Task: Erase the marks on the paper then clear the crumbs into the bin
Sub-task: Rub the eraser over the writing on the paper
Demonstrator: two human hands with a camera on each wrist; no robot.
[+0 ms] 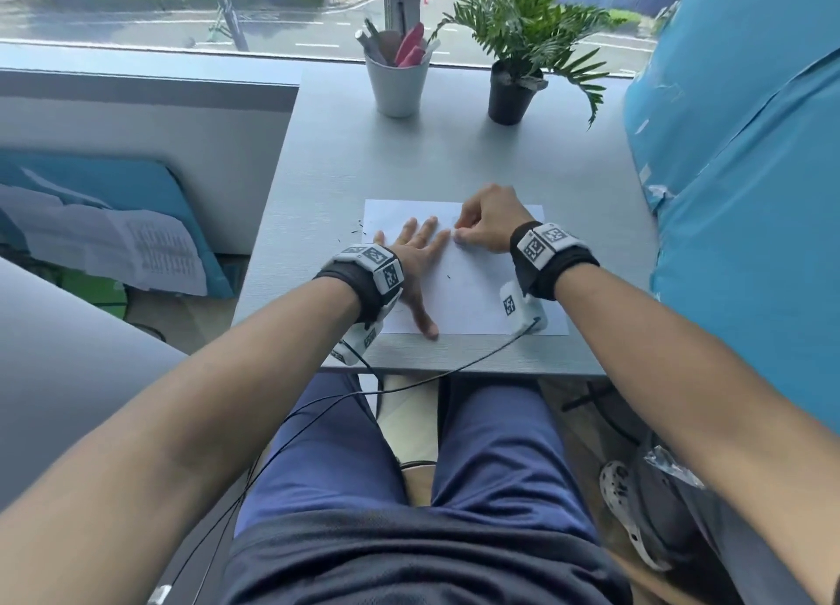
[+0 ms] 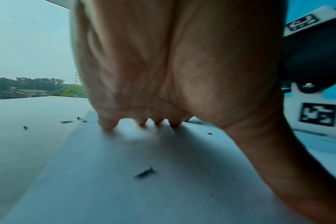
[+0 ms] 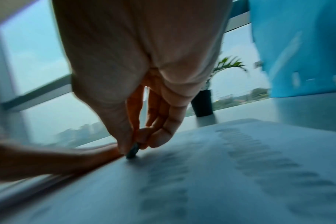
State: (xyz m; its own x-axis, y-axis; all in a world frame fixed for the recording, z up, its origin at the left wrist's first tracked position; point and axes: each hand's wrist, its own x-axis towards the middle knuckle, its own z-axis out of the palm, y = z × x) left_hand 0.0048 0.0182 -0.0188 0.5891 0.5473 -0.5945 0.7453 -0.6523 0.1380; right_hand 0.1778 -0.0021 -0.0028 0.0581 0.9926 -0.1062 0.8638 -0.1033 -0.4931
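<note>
the right hand [image 1: 488, 222] pinches a small eraser [image 3: 133, 150] between thumb and fingertips, its tip down on the paper [image 1: 472, 295], while the left hand [image 1: 411, 259] lies flat with fingers spread just to the left of that pinch, pressing the sheet to the desk [image 1: 345, 159]. to do this step well, i'd judge short strokes running away from the pressing hand are best, so the sheet stays taut and doesn't buckle, with firm pressure on the faint grey marks [image 3: 259, 153] that lie to the right of the pinch. dark crumbs [image 2: 145, 174] sit on the paper nearer the body than the left fingers, and more lie past the sheet's left edge. beyond the grip, at the desk's far side, a white cup [image 1: 397, 86] holds pens and a pink tool, and a black pot [image 1: 511, 100] holds a fern. no bin is plainly in view.
</note>
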